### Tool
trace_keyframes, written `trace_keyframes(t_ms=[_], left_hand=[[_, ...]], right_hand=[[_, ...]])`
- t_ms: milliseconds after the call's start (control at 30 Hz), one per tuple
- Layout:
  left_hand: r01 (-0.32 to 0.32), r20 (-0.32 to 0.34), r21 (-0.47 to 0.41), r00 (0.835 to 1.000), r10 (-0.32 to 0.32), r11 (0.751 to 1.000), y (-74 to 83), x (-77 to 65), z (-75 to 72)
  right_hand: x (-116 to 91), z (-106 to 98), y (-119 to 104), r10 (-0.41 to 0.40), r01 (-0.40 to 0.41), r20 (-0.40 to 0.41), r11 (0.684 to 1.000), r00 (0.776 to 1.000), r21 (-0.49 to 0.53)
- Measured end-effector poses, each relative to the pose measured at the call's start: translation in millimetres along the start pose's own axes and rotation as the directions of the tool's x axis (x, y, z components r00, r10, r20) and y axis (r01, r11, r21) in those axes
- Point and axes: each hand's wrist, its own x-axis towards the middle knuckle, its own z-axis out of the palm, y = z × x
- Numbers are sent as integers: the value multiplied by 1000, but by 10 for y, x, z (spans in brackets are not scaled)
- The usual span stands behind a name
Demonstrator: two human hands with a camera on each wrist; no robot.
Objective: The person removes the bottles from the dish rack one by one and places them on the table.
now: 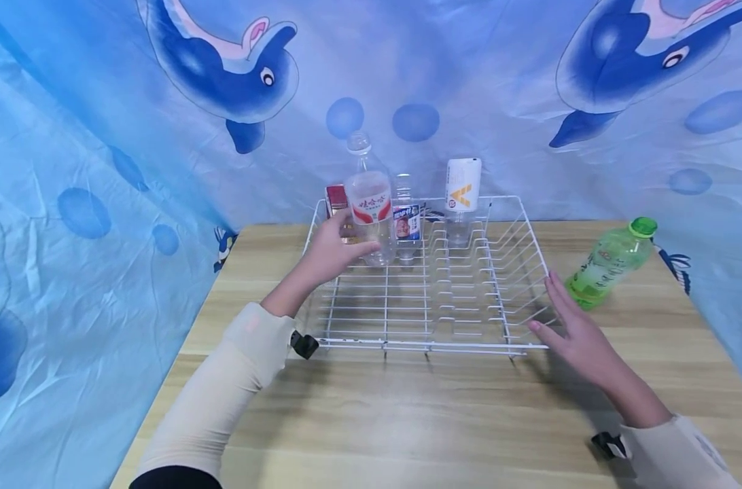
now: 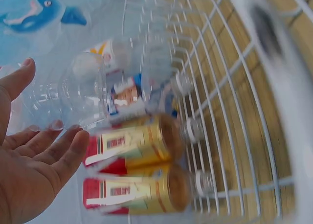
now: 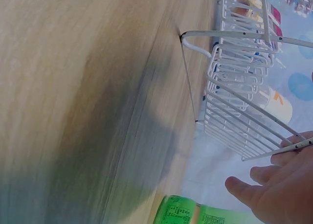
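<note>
My left hand (image 1: 337, 248) grips a clear plastic bottle (image 1: 371, 197) with a red-and-white label, thumb on one side and fingers on the other. The bottle stands upright over the back left of a white wire dish rack (image 1: 401, 343). In the left wrist view, the bottle's clear base (image 2: 95, 94) is close to two upside-down bottles with yellow-and-red labels (image 2: 134, 192). My right hand (image 1: 575, 336) touches the rack's right rim, its fingers extended and spread. Beside that hand stands a green bottle (image 1: 612, 261) with a green cap.
Along the rack's back sit a clear bottle with a blue label (image 1: 406, 223) and an upturned bottle with a white-and-orange label (image 1: 463, 187). The wooden table (image 1: 371, 421) extends in front. A blue dolphin-print cloth (image 1: 499, 81) hangs behind.
</note>
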Motion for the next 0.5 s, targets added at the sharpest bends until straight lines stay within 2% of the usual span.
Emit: trace_keyframes(t_ms=[200,500], left_hand=[[10,-58,-3,998,-10,1000,-163,-33,-226],[74,-140,9,987,-72,997,-424,-94,-598]], right_hand=[[-13,11,12,7,-7,-8,1000,1000,17],[-26,12,27,33,-33,-2,999,999,24]])
